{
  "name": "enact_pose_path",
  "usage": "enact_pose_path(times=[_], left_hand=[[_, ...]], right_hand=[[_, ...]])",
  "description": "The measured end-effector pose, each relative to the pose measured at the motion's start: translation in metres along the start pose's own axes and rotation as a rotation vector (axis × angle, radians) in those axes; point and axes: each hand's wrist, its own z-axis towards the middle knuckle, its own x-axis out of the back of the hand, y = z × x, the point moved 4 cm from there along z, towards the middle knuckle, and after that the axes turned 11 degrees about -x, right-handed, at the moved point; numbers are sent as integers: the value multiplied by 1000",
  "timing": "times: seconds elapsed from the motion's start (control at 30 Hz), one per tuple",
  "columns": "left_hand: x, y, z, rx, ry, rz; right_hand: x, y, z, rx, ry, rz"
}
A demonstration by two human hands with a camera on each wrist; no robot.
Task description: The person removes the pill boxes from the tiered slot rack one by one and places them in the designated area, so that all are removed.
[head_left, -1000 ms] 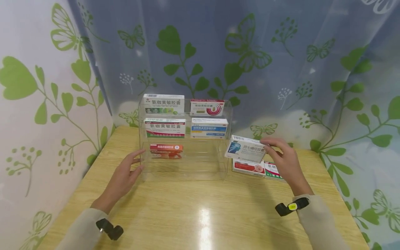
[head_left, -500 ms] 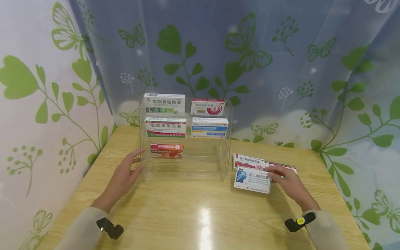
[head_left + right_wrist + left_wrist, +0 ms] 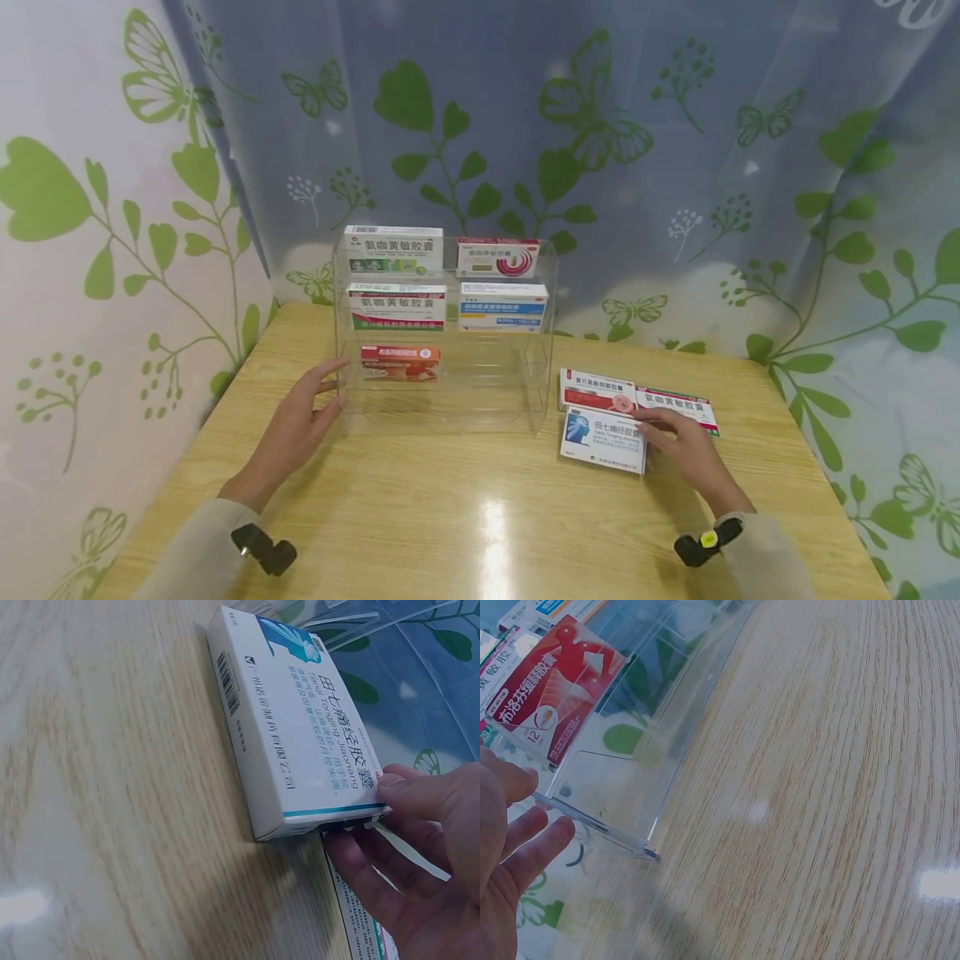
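Observation:
My right hand (image 3: 678, 446) pinches one end of a white medicine box (image 3: 603, 439) with a blue head picture. In the right wrist view, my thumb (image 3: 420, 795) lies on its top edge and the fingers are underneath. The box is tilted, low over the table, in front of two other medicine boxes, one red and white (image 3: 592, 390), the other with a green and red band (image 3: 678, 407). My left hand (image 3: 296, 425) rests its fingertips against the left side of a clear tiered rack (image 3: 480, 400). An orange-red medicine box (image 3: 555, 690) sits on the rack's lower tier.
Higher tiers hold a white and green box (image 3: 393, 254), a red-swirl box (image 3: 497, 260), a green-banded box (image 3: 397, 310) and a blue-striped box (image 3: 502, 310). A patterned curtain (image 3: 480, 125) hangs behind the wooden table (image 3: 420, 508).
My right hand has brought the white box down and nearer, from beside the rack to in front of the two boxes on the table. The left hand stays at the rack.

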Motion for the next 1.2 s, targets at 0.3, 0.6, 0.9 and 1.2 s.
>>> enact_pose_path(times=[0.3, 0.6, 0.9, 1.2], left_hand=[[1, 2, 0, -1, 2, 1], [1, 4, 0, 3, 2, -7], [0, 2, 0, -6, 8, -5], [0, 0, 0, -11, 11, -1]], right_hand=[[-3, 10, -4, -83, 14, 26], [-12, 20, -5, -252, -74, 105], [-15, 20, -6, -315, -86, 180], [-15, 22, -6, -339, -90, 197]])
